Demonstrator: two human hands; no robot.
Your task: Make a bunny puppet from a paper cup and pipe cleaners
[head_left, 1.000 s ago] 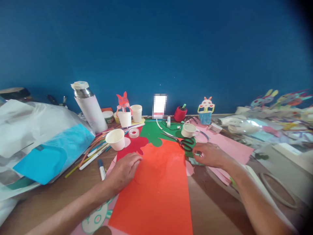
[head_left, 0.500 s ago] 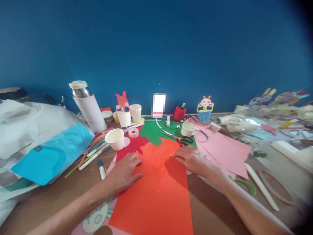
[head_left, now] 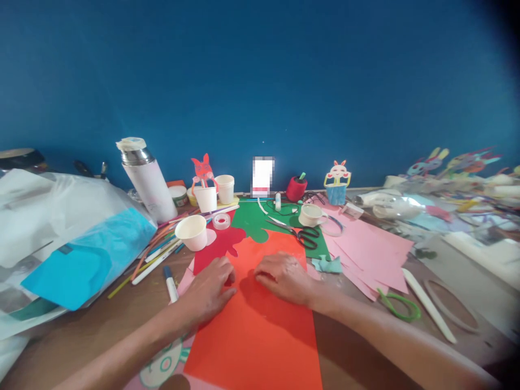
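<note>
A large orange-red sheet of paper [head_left: 260, 341] lies flat across the middle of the table, its far edge cut in curves. On its left edge rests my left hand [head_left: 212, 290], fingers bent and thumb apart, holding nothing. My right hand [head_left: 284, 277] is over the upper middle of the sheet, palm down with curled fingers; whether anything is under them is hidden. Black-handled scissors [head_left: 307, 237] lie beyond it on green paper [head_left: 248, 216]. Dark red paper [head_left: 221, 241] sits beyond my left hand.
Left are a white cup [head_left: 192, 233], pens, a marker [head_left: 170, 284], a flask [head_left: 148, 184] and a plastic bag [head_left: 81, 200]. Pink sheets [head_left: 377, 249], a white mug [head_left: 311, 215] and a green loop [head_left: 400, 306] lie right. A drawn face [head_left: 164, 363] shows near the front.
My right hand has moved left, from the sheet's right edge to its upper middle, uncovering the scissors' handles and a torn teal scrap. My left hand has barely moved.
</note>
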